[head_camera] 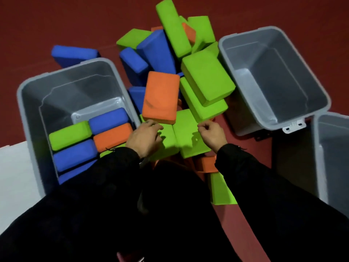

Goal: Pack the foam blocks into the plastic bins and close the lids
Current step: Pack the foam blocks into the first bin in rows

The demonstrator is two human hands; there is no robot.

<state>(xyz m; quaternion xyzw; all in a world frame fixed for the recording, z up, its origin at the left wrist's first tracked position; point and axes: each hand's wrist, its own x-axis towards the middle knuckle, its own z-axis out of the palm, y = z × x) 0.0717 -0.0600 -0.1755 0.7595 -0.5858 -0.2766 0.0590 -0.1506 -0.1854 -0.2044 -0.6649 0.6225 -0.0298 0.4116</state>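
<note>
A heap of green, blue and orange foam blocks (pixel 205 78) lies on the red floor between two grey plastic bins. The left bin (pixel 22 87) holds several blocks laid flat: a green one (pixel 69 135), two blue ones (pixel 107 118) and an orange one (pixel 113 137). The right bin (pixel 226 53) has nothing in it. My left hand (pixel 145 137) rests over a flat green block (pixel 170 140), fingers apart, fingertips at the lower edge of an orange block (pixel 160 97). My right hand (pixel 212 134) hovers over the neighbouring green block (pixel 188 133), fingers curled, holding nothing.
A third grey bin (pixel 330 152) shows at the right edge. A white flat surface (pixel 15 167) lies left of the left bin. One blue block (pixel 73 53) sits behind the left bin. More orange and green blocks (pixel 221 190) lie near my body.
</note>
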